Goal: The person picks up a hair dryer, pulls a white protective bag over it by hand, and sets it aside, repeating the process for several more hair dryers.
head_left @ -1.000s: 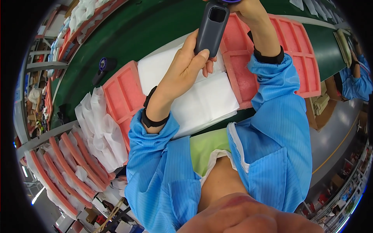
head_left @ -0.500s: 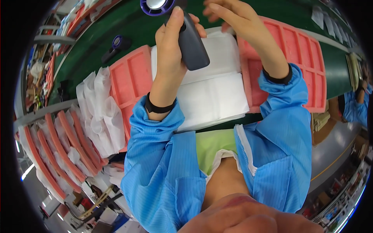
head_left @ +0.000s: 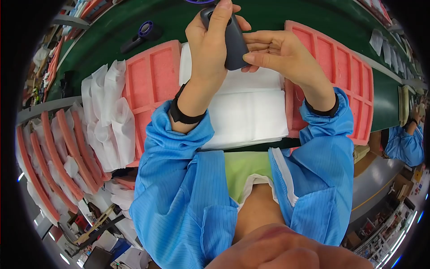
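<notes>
At the top of the view, my left hand (head_left: 208,47) is wrapped round the dark grey handle of a handheld fan (head_left: 236,49). Its thumb lies along the front of the handle. The fan's purple-ringed head is mostly cut off by the upper edge. My right hand (head_left: 291,58) has its thumb and fingers closed on the handle's lower end. Below both hands lies a stack of white sheets (head_left: 246,116). Farther left on the green bench rests a second dark fan (head_left: 133,43) with a purple ring.
Pink foam trays with compartments flank the white stack, one at the left (head_left: 139,83) and one at the right (head_left: 358,96). Translucent white bags (head_left: 105,103) drape beside the left tray. More pink foam trays (head_left: 56,154) stand at the lower left. Another person's blue sleeve (head_left: 405,145) shows far right.
My right hand has come down from beyond the fan to its handle's lower end and closed on it. My left hand has moved the fan up and slightly right.
</notes>
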`<state>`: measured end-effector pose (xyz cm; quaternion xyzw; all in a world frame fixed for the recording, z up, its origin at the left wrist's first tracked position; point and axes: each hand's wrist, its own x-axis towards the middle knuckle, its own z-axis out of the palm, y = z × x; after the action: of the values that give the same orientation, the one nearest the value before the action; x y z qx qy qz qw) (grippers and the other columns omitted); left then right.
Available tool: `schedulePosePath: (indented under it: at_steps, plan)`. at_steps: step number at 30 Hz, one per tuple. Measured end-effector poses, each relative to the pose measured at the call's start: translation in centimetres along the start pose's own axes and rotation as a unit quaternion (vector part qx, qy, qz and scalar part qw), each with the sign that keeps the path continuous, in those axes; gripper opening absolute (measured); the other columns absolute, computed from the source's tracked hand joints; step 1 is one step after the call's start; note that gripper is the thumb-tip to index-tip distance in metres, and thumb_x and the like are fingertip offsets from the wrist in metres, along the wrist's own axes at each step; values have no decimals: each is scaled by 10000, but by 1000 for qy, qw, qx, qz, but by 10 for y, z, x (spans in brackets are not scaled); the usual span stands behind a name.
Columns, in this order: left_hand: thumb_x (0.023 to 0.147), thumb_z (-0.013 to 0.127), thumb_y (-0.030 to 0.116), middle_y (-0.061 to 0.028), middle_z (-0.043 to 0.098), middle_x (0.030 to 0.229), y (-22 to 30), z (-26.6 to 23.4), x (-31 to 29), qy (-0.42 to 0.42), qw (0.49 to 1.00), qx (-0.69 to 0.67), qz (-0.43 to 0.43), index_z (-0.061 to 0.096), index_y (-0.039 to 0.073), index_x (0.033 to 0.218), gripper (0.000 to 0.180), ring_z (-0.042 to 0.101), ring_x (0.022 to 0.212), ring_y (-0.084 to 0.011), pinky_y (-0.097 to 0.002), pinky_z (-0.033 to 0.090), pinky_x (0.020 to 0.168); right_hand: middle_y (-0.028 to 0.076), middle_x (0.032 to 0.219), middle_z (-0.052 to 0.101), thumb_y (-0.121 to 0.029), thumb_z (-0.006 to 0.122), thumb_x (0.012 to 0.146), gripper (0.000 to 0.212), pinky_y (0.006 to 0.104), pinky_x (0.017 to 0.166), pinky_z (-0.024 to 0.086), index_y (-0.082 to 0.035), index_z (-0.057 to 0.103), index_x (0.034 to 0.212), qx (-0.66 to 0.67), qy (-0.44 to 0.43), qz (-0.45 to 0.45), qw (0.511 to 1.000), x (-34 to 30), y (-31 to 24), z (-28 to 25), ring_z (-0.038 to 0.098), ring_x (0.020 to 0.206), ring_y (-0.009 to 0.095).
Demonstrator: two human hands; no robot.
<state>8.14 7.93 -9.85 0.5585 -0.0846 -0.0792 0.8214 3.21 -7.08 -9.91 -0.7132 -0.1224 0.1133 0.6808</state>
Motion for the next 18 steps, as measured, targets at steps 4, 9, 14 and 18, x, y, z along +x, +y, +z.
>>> schedulePosePath:
  at_steps: [4,9,14,18]
  plan:
    - [968,533,318,-63,607,702,-8,-1,1,2,1000,3,30,583,-6,929,331,534,551,-97,-215,420,505,179,1044,672,-56,633,881,398,302,805,555,76,546,1246,-10,14,-2,1000,1,3,3,683,903,215]
    - [966,535,317,-65,606,701,-10,-3,4,-13,1000,-9,20,584,-5,929,328,527,547,-100,-217,413,502,178,1038,675,-27,639,854,408,304,805,554,81,551,1237,6,16,21,1000,0,-1,-1,680,909,207]
    - [938,561,359,-78,618,714,-16,-2,1,-17,1000,6,10,594,-2,966,364,562,596,-108,-223,452,536,161,1007,684,-47,656,849,392,285,796,549,83,570,1209,-19,1,17,1000,0,5,-3,678,880,185]
    - [933,571,384,-75,638,731,-23,-3,0,-29,998,25,49,600,17,983,371,589,638,-104,-218,464,553,155,905,695,-95,715,818,348,273,733,553,93,624,1097,-79,51,-4,996,2,10,7,683,808,166]
